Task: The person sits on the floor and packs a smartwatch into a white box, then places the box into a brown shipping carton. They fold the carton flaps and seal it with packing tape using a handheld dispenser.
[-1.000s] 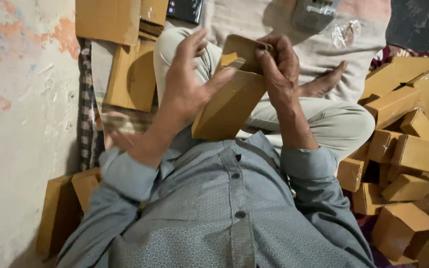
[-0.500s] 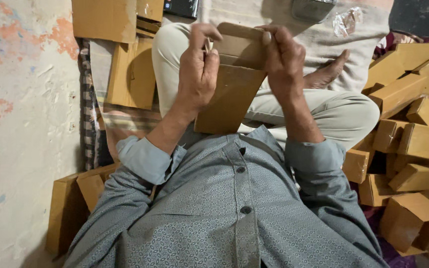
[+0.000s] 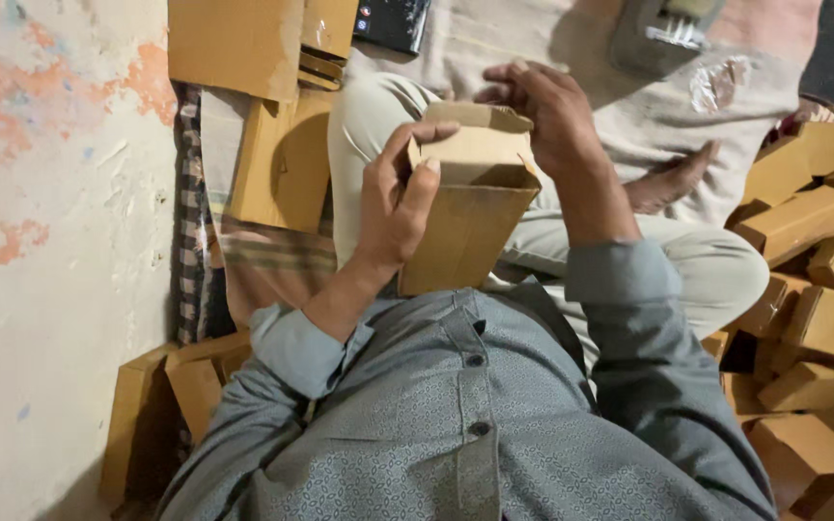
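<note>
Closest to the camera is a grey-blue shirt [image 3: 456, 434] of soft cloth with a tiny dotted pattern and small round buttons down the middle. Its bottom part is cut off by the edge of the picture.

Just past the shirt, both hands hold a small box [image 3: 470, 207] of plain brown cardboard, smooth and flat-sided, in front of the chest and over the lap. The box is longer than it is wide. Its long side runs from the chest up and away, leaning a little to the right, and its open top end points away from the person. The bottom end is hidden behind the shirt collar. The left hand [image 3: 393, 207] has its grip closed around the left side of the box, thumb on the front near the top. The right hand [image 3: 542, 106] is on the far top end, fingers bent over a flap; most of its fingers are hidden behind the box, so how tight its grip is cannot be told.

Under the box are folded legs in pale trousers [image 3: 649, 256] and one bare foot [image 3: 673, 178].

On the right lies a heap of brown boxes [image 3: 813, 289] like this one, partly cut off. On the left, flat brown card pieces [image 3: 277, 164] lie on a checked cloth [image 3: 190, 212] beside a rough wall [image 3: 50, 193] with peeling orange paint.

Farthest away are a wrinkled beige blanket [image 3: 552, 39], a dark thing [image 3: 393, 21] and a grey thing [image 3: 663, 34], both cut off and hard to make out
</note>
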